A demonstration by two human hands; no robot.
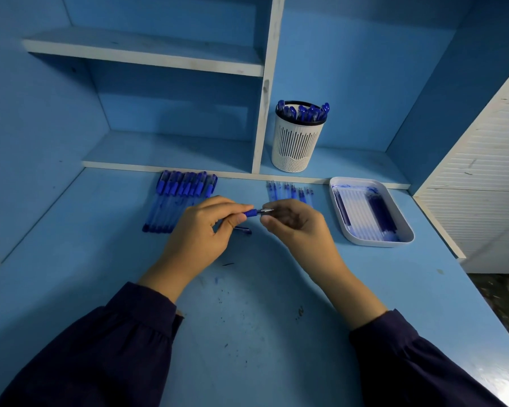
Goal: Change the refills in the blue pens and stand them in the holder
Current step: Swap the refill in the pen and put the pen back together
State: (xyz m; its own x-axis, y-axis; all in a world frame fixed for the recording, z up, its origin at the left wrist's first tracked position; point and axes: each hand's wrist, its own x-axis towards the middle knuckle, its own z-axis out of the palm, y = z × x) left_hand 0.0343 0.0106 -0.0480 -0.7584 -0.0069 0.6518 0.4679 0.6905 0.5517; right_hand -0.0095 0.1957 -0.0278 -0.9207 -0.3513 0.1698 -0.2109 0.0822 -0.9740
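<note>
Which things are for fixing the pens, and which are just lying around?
For the job: the pen held by the left hand and right hand, row of pens, loose refills, tray of refills, holder.
Just lying about: shelf, slatted panel, ink specks on the desk.

Nearly everything blue, white trim.
worktop light blue, dark ink specks and smudges mid-area; shelves blue with white front edges; holder white, vertical slot pattern on the wall, fine mesh band at the base, black rim; standing pens blue-capped; row of pens blue caps, clear barrels; pen at centre blue grip, silver tip; tray white, blue ink smears inside; sleeves dark navy; side panel white, horizontal slats.
</note>
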